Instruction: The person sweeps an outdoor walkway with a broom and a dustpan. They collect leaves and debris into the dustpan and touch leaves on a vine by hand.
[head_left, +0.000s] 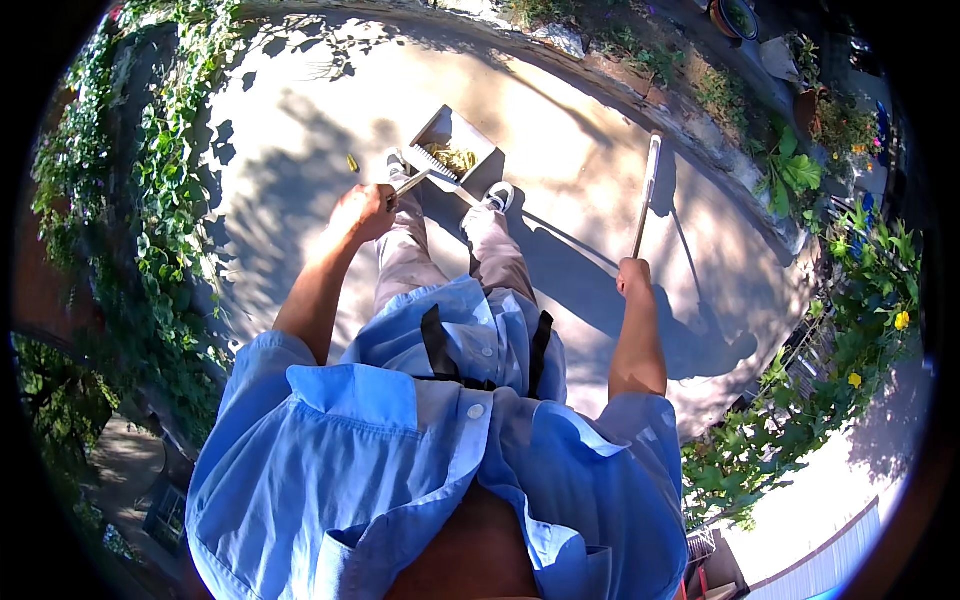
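Observation:
My left hand (361, 214) is closed around the handle of a long-handled dustpan (480, 135). The pan rests on the pavement just beyond my shoes, with a row of teeth along one edge and a clump of dry yellowish debris (453, 158) inside. Out to the right, my right hand (634, 276) grips the shaft of a long-handled tool with a narrow white head (651, 161), seemingly a broom; its bristles cannot be made out. A yellow leaf (352, 162) lies on the ground left of my left shoe (396, 163).
Leafy vines (161, 150) hang along the left. A low stone edge (675, 120) curves from the top to the right, with plants and pots behind it. Yellow-flowered plants (847, 360) grow at the lower right. Shadows fall across the pavement (555, 90).

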